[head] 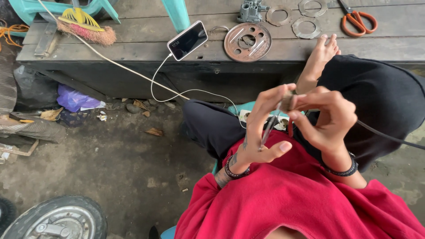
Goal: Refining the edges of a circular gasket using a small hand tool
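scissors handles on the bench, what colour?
Orange. The scissors lie at the top right of the wooden bench in the head view.

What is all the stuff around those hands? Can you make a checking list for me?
Surface: dark wooden bench, worn and dusty.
Job's things: small brownish part and a thin metal tool, blurred, pinched between both hands.
Clutter: rusty disc, metal rings, orange scissors, brush, phone.
Grippers: left hand and right hand both closed on the part, raised above the lap.
Cables: white cable from the phone to a socket strip; black cable at right.
Surroundings: dirt floor with litter, tyre, teal chair legs.
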